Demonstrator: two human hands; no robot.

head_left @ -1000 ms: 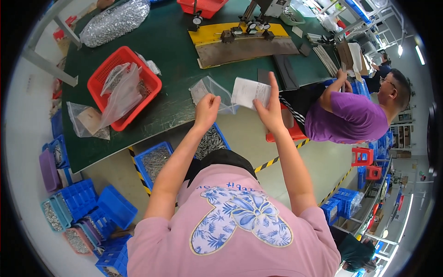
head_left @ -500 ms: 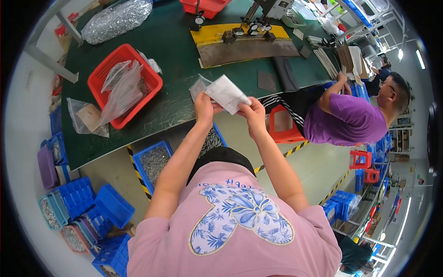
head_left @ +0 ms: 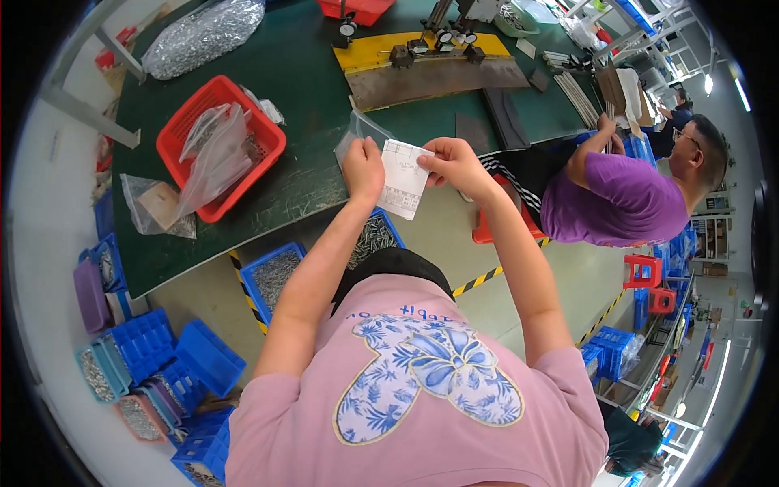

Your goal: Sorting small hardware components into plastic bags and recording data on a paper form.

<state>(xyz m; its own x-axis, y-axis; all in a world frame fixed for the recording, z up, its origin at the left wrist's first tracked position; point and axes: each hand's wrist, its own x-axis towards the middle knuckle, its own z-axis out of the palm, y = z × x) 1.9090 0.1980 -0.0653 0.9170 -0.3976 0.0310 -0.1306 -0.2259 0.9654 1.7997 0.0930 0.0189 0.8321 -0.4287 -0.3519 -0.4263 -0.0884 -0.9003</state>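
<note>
stretching under everything, the green table [head_left: 308,73] carries a red basket [head_left: 174,146]. above its near edge, left hand [head_left: 363,169] and right hand [head_left: 456,165] each pinch the white paper slip [head_left: 403,178] between them; a clear bag [head_left: 357,134] is tucked behind the left.

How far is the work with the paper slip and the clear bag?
Done: both hands are raised over the green table. In hand: the left hand and right hand pinch a white paper slip against a clear plastic bag. Left: the slip is not visibly inside the bag.
</note>
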